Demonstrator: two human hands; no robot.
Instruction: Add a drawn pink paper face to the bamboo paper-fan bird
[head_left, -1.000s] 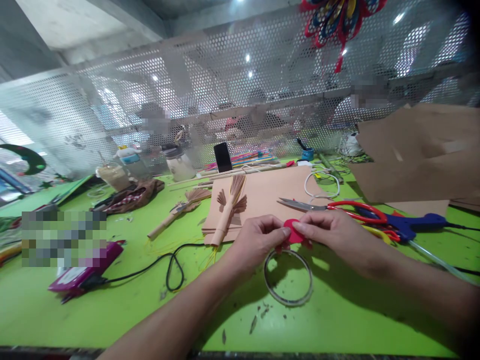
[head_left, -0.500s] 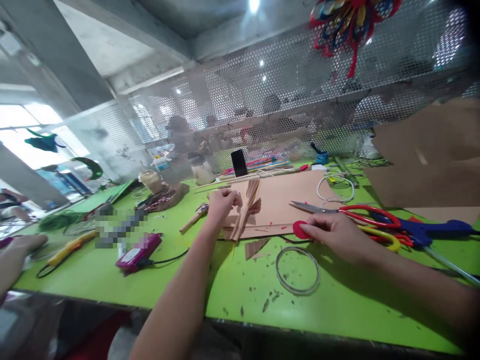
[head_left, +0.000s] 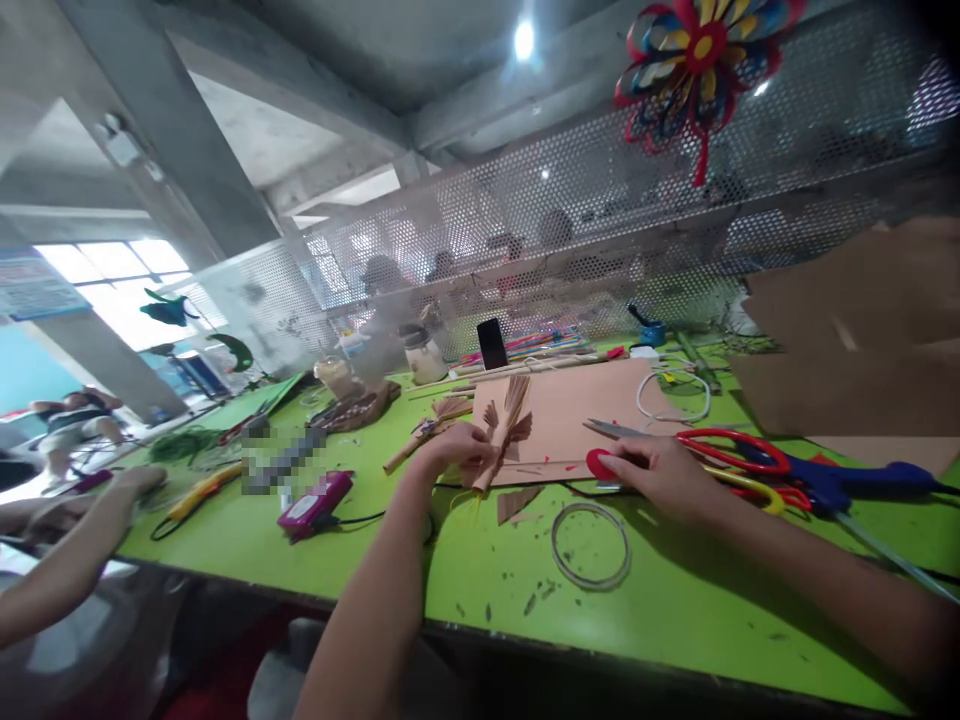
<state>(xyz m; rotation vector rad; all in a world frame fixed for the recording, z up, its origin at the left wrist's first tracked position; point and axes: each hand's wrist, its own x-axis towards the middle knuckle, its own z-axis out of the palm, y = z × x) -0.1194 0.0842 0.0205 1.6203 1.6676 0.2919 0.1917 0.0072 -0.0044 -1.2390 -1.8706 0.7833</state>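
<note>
Between the fingers of my right hand (head_left: pixel 664 475) is a small red disc (head_left: pixel 597 464), pinched at its right edge. My left hand (head_left: pixel 461 447) has its fingers closed at the stem of a pleated brown paper figure (head_left: pixel 517 395), whose fan-like folds spread at the top and sides. The figure lies over the left part of a tan card sheet (head_left: pixel 592 400). Another rolled paper piece (head_left: pixel 401 453) lies left of my left hand. Scissors with red handles (head_left: pixel 731 450) rest beside my right hand, their blades pointing left above the disc.
A blue glue gun (head_left: pixel 855 480) lies at the right, near large brown paper (head_left: pixel 847 320). A wire ring (head_left: pixel 555 548) lies in front. Left are a purple device (head_left: pixel 315 505), a yellow-handled tool (head_left: pixel 199 498) and another person's arm (head_left: pixel 82 560). A phone (head_left: pixel 491 343) stands behind.
My left hand has moved down to the figure's stem, and the figure's left folds now show. The right hand still pinches the red disc. The camera view has shifted left and up.
</note>
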